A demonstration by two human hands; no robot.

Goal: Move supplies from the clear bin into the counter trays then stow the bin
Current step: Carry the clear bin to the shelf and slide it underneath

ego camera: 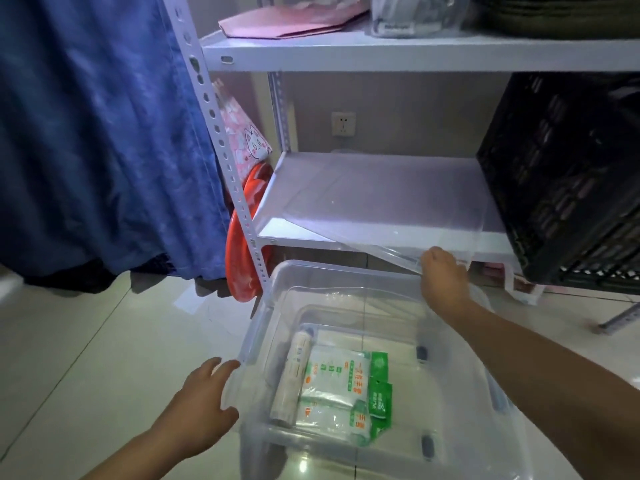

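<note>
Clear bin (263,341) sits on the floor at 6 o'clock below the rack, w/ supplies inside: a white tube (292,375), white-and-green packets (332,382) and green sachets (379,393) lying on its bottom. Your right hand (445,282) pinches the clear lid (381,199) by its near edge, the lid resting tilted on the middle shelf (273,233) at 12. Your left hand (204,403) lies w/ fingers spread, touching the bin's left rim at 9, gripping nothing. Step looks like lid-off, unloading not begun. Next: park the lid so it won't slide off, then reach in for the packets. Black crate (561,174) at 2, blue curtain (104,133) at 10. No trays or tabletop in view.
</note>
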